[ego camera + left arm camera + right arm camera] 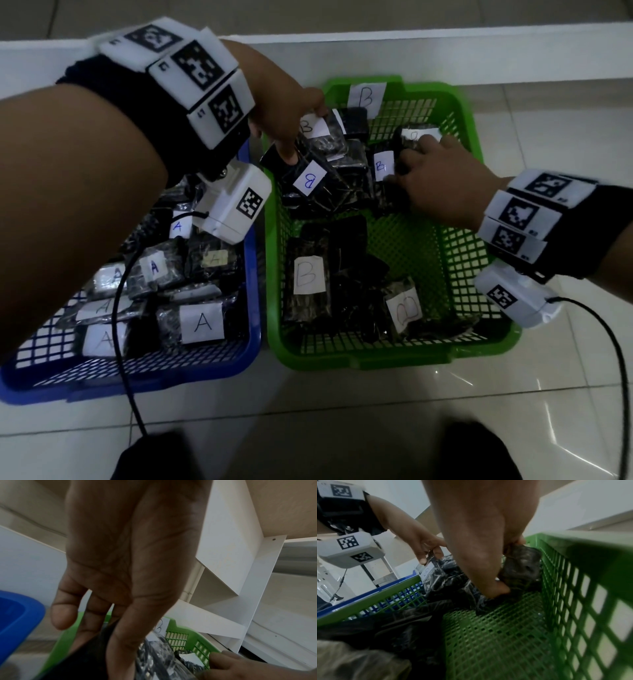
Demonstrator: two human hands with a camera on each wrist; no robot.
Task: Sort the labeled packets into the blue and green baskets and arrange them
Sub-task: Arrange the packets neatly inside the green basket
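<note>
The green basket (394,359) holds several black packets labelled B, and a B tag (365,99) sits on its far wall. To its left, the blue basket (137,380) holds several packets labelled A. My left hand (305,133) reaches across into the green basket's far left and pinches a black B packet (329,147) between thumb and fingers; the left wrist view shows this pinch (102,635). My right hand (411,157) is at the far right of the green basket. Its fingers are curled round another black B packet (520,563) next to the side wall.
Both baskets stand side by side on a pale tiled floor (565,144). A white board edge (445,44) runs behind them, and white shelving (240,561) rises beyond. A black cable (120,342) hangs over the blue basket. My dark-clothed knees (479,452) are at the bottom.
</note>
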